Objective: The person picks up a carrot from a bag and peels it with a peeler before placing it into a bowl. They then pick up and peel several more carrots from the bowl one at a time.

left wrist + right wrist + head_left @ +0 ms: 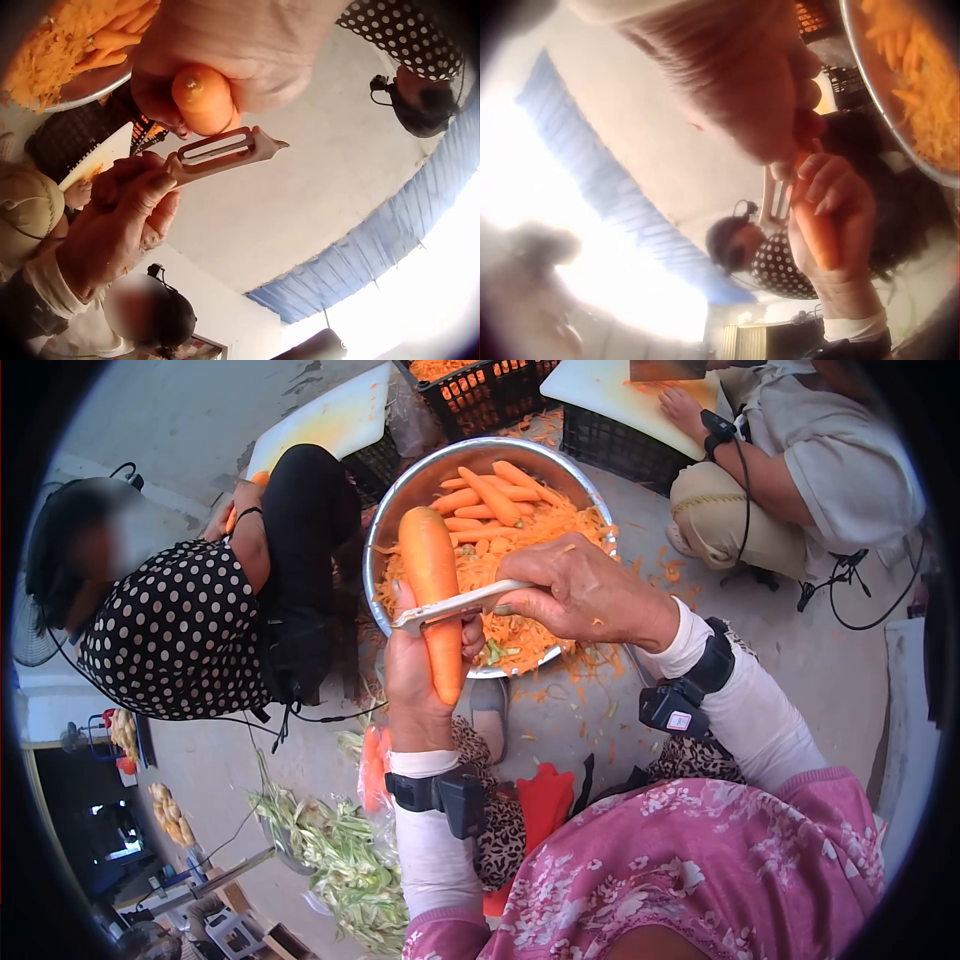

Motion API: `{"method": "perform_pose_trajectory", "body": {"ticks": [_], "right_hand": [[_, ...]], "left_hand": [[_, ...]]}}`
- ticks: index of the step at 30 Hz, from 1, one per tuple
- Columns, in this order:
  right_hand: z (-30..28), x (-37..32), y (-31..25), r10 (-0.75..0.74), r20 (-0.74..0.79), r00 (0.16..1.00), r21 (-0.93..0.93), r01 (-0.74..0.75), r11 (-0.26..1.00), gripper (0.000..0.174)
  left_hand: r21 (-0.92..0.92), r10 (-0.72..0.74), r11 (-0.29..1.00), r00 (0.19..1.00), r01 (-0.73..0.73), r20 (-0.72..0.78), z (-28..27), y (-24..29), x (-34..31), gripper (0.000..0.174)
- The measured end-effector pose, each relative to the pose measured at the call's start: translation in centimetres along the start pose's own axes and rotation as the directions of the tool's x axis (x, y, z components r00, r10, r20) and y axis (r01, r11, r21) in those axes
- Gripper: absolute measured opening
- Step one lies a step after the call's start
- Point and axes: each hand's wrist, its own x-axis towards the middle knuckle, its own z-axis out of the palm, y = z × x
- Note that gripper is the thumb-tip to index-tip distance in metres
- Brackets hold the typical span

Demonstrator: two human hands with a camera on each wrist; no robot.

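A large orange carrot (428,555) stands nearly upright in the left hand (415,685), whose fingers curl round its lower part; its end (201,94) faces the left wrist camera. The right hand (585,590) grips the handle of a pale peeler (470,601), and the peeler's head lies across the carrot's middle in the head view. In the left wrist view the peeler (225,154) shows its slotted blade just beside the carrot. The right wrist view shows the left hand (840,217) round the carrot (817,236), with the peeler's head (774,196) alongside.
Beyond the hands, a metal basin (378,520) holds peelings and several carrots (485,495). Two people sit at left and right, by cutting boards (340,420) on black crates (610,450). Another crate (490,400) stands behind the basin. Husks (350,860) lie on the floor at lower left.
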Motion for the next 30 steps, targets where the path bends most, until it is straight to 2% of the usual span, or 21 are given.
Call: {"method": "perform_pose_trajectory", "body": {"ticks": [4, 7, 9, 12, 13, 14, 17, 24, 26, 30], "right_hand": [[0.5, 0.1, 0.3, -0.041, -0.059, 0.997, 0.024, 0.042, 0.999, 0.019], [0.8, -0.3, 0.1, -0.073, -0.094, 0.993, -0.013, 0.072, 0.997, 0.019], [0.9, -0.6, -0.1, -0.085, -0.088, 0.992, -0.043, 0.082, 0.996, 0.019], [0.8, -0.7, -0.2, -0.149, -0.097, 0.984, 0.007, 0.150, 0.989, 0.015], [0.5, -0.5, -0.5, -0.122, -0.114, 0.986, 0.052, 0.129, 0.990, 0.015], [0.3, -0.4, -0.7, -0.094, -0.132, 0.987, 0.096, 0.107, 0.990, 0.016], [1.0, -0.2, 0.2, -0.046, -0.152, 0.987, 0.143, 0.068, 0.987, 0.019], [0.7, -0.4, -0.2, -0.093, -0.062, 0.994, 0.102, 0.099, 0.990, 0.017], [0.9, -0.5, -0.6, -0.115, -0.033, 0.993, 0.165, 0.119, 0.979, 0.018], [1.3, -0.6, -1.0, -0.158, -0.057, 0.986, 0.126, 0.164, 0.978, 0.019]], "left_hand": [[0.016, 0.003, 1.000, 0.999, -0.002, -0.041, 0.4, 0.3, 0.1, 0.056], [-0.072, -0.038, 0.997, 0.999, 0.038, 0.001, 0.2, 0.3, -0.1, 0.054], [-0.069, -0.011, 0.998, 0.997, 0.006, -0.080, 0.5, 0.2, -0.2, 0.052], [-0.058, 0.019, 0.998, 0.990, -0.027, -0.140, 1.2, 0.1, -0.2, 0.051], [-0.137, 0.008, 0.990, 0.997, -0.018, -0.073, 0.7, 0.2, 0.0, 0.050], [-0.139, 0.009, 0.990, 0.997, -0.019, -0.074, 0.4, 0.2, 0.1, 0.050], [-0.204, -0.047, 0.977, 0.998, 0.055, 0.047, -0.2, 0.2, 0.2, 0.054], [-0.134, -0.040, 0.990, 0.999, 0.040, 0.004, 0.0, 0.4, -0.1, 0.054], [-0.120, 0.003, 0.993, 0.999, -0.009, -0.049, 0.0, 0.4, -0.1, 0.053], [-0.146, 0.000, 0.989, 0.998, -0.010, -0.069, 0.3, 0.6, -0.3, 0.052]]}}
